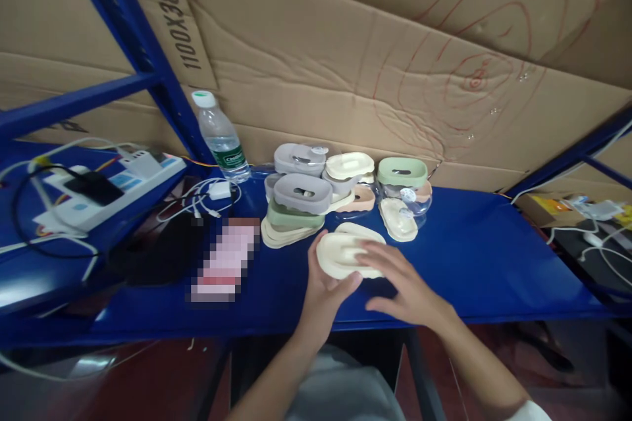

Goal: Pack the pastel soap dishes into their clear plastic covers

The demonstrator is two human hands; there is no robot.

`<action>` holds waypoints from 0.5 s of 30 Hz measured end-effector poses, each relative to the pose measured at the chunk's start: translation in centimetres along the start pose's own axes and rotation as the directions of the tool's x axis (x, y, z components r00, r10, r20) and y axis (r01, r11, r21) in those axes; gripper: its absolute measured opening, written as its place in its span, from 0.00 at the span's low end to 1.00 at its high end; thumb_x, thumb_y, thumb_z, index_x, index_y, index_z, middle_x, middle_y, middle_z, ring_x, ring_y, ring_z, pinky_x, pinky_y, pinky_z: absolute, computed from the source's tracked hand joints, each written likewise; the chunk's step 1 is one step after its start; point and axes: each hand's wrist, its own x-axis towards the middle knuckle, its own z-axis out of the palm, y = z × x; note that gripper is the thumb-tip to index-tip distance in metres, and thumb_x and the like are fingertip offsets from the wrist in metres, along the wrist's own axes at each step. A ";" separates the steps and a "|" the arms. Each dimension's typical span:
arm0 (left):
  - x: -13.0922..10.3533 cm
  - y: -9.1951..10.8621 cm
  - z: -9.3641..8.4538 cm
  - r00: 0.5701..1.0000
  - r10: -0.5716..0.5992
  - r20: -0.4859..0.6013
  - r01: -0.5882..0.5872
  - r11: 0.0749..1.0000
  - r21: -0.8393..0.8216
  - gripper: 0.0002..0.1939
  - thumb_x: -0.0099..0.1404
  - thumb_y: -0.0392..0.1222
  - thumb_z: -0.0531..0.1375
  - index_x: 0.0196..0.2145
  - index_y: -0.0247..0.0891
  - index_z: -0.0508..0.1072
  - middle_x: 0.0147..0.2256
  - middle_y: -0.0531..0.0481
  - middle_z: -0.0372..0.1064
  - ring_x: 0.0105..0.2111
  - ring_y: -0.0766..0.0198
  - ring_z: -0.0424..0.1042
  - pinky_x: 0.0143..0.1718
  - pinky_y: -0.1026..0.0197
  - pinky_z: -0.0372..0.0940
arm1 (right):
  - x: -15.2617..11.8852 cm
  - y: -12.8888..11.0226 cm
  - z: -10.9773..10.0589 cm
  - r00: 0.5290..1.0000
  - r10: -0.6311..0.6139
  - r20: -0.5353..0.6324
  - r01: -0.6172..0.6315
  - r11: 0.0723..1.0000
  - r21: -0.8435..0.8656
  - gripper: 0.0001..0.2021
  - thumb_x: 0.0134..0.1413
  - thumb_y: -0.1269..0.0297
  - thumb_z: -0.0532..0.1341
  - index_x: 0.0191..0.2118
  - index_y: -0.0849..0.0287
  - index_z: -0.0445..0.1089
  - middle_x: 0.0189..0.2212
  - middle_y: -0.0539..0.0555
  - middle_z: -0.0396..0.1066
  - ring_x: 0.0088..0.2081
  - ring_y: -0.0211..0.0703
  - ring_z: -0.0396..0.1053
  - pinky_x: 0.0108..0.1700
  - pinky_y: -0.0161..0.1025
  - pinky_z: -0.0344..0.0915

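Note:
My left hand (323, 293) grips a cream oval plastic dish (338, 256) with a raised middle, its fingers around the left side and the thumb at the near edge. My right hand (402, 283) reaches over the right part of the dish. Its fingers are stretched out onto the top, and the thumb stands apart below. Just behind lies another cream oval piece (363, 231), partly covered by the held dish. To the left is a stack with a grey oval dish (302, 192) over a green one (293, 217) and several cream pieces (276, 234).
Farther back are more pieces: a grey one (291, 159), a green one (402, 171) and a cream one (399, 220) in clear plastic. A water bottle (222, 138), a white charger (220, 191), a pixelated pink object (227, 260) and a power strip (118, 191) are at left.

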 end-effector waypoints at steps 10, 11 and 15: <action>0.9 1.1 -3.3 0.913 0.259 0.315 -0.394 0.356 0.848 0.32 0.77 0.44 0.60 0.74 0.53 0.56 0.74 0.42 0.55 0.74 0.49 0.57 0.72 0.39 0.60 | 1.3 4.4 -0.3 0.999 -0.003 -0.047 -0.013 0.944 -0.331 0.14 0.71 0.63 0.62 0.57 0.57 0.75 0.58 0.63 0.76 0.60 0.59 0.74 0.60 0.59 0.70; 0.9 1.1 -3.6 0.901 0.222 0.373 -0.423 0.255 0.870 0.30 0.77 0.44 0.59 0.73 0.51 0.59 0.73 0.41 0.57 0.73 0.47 0.58 0.71 0.37 0.60 | 1.5 4.2 0.1 1.000 0.011 0.022 -0.003 0.946 -0.325 0.17 0.71 0.59 0.63 0.60 0.57 0.74 0.61 0.64 0.75 0.63 0.60 0.72 0.62 0.61 0.68; 0.3 1.1 -4.1 0.867 0.085 0.491 -0.493 -0.002 0.870 0.27 0.77 0.44 0.59 0.71 0.47 0.62 0.71 0.38 0.61 0.70 0.42 0.63 0.69 0.28 0.58 | 0.9 2.7 1.6 0.992 0.080 0.093 -0.050 0.956 -0.288 0.23 0.72 0.53 0.62 0.67 0.54 0.68 0.67 0.62 0.69 0.70 0.59 0.64 0.69 0.64 0.61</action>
